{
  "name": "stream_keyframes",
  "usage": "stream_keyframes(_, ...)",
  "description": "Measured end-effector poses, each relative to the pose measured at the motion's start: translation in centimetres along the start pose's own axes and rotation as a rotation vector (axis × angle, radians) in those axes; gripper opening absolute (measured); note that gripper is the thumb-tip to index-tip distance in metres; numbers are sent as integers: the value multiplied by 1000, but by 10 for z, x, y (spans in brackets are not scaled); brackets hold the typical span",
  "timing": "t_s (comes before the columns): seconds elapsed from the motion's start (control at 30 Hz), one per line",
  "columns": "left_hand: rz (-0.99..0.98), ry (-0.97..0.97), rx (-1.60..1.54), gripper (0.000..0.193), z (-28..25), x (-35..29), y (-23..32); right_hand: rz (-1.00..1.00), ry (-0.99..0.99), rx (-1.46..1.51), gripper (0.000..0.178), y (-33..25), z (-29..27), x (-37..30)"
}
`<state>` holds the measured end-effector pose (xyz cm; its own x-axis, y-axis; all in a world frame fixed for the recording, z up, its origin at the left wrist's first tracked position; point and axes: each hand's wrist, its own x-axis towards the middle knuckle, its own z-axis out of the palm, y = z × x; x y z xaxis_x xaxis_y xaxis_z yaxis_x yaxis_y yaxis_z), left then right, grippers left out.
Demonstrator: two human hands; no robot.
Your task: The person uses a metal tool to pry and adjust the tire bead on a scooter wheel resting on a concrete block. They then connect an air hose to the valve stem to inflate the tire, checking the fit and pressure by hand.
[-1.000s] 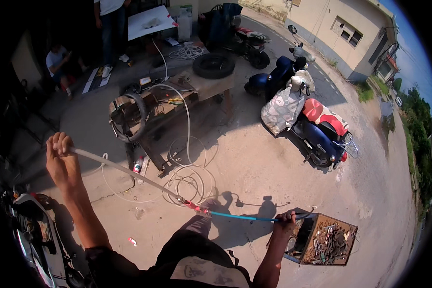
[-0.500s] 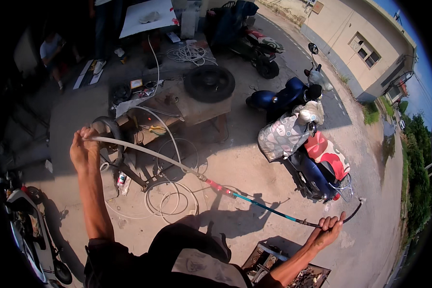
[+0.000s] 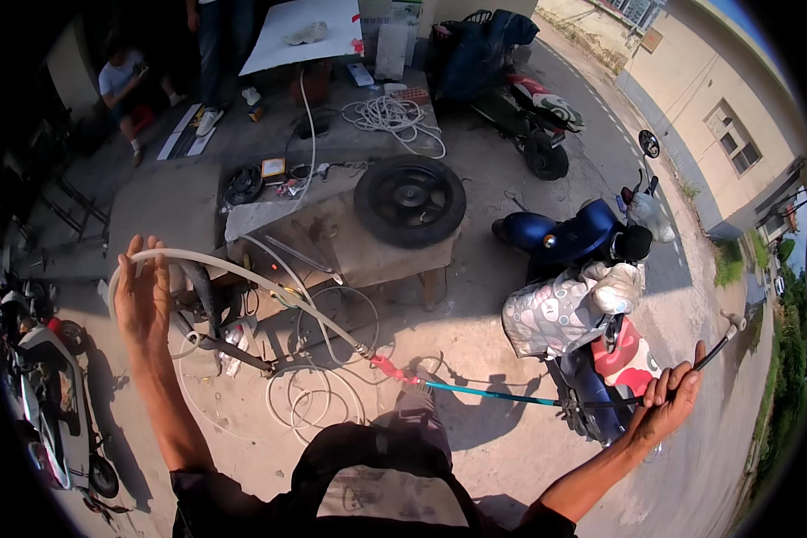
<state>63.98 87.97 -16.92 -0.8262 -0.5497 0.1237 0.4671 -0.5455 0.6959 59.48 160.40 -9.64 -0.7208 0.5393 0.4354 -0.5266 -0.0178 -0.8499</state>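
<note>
A long whitish hose (image 3: 251, 278) arcs from my raised left hand (image 3: 143, 300) toward the middle. It runs across that hand's fingers, which point up with the hose in their crook. At its lower end, a metal coupling and a red fitting (image 3: 387, 368) join it to a thin teal and black tube (image 3: 489, 394). My right hand (image 3: 668, 405) is closed around the black part of this tube. The tube's tip (image 3: 737, 320), with a pale metal end piece, sticks out beyond my fist. The joined length sags at the red fitting, above my leg.
A black wheel (image 3: 410, 199) lies on a low bench (image 3: 350, 247) ahead. Loose hose coils (image 3: 309, 394) cover the ground near a metal stand (image 3: 233, 350). A blue scooter (image 3: 592, 238) stands at right, a white one (image 3: 58, 403) at left. Two people (image 3: 130, 85) are at the far left.
My right hand has risen and moved right with the tube. My left hand's fingers have opened upward and the hose now bends past them. The red fitting hangs lower and the view has shifted.
</note>
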Motion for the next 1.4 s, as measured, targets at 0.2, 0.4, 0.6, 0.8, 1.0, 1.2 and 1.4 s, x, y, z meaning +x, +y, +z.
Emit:
stream_keyframes(0.2,212,108,-74,39,10,24,-15,45,-240,207,55,94,65,159)
stream_keyframes(0.4,218,127,-132,38,78,57,-48,-21,-375,367,48,148,162,303)
stream_keyframes(0.6,369,226,-340,39,49,129,-74,-344,-479,521,50,163,241,369)
stream_keyframes(0.8,372,556,-514,45,-49,183,-173,-840,-1000,-196,38,237,290,322)
stream_keyframes(1.0,457,986,-595,48,-155,156,-270,-326,-1344,-393,34,293,256,261)
stream_keyframes(1.2,-37,1329,-465,61,-184,103,-377,127,-1458,-749,37,371,220,239)
stream_keyframes(1.4,-352,1112,-152,30,-190,79,-467,-268,-1612,-833,33,454,242,217)
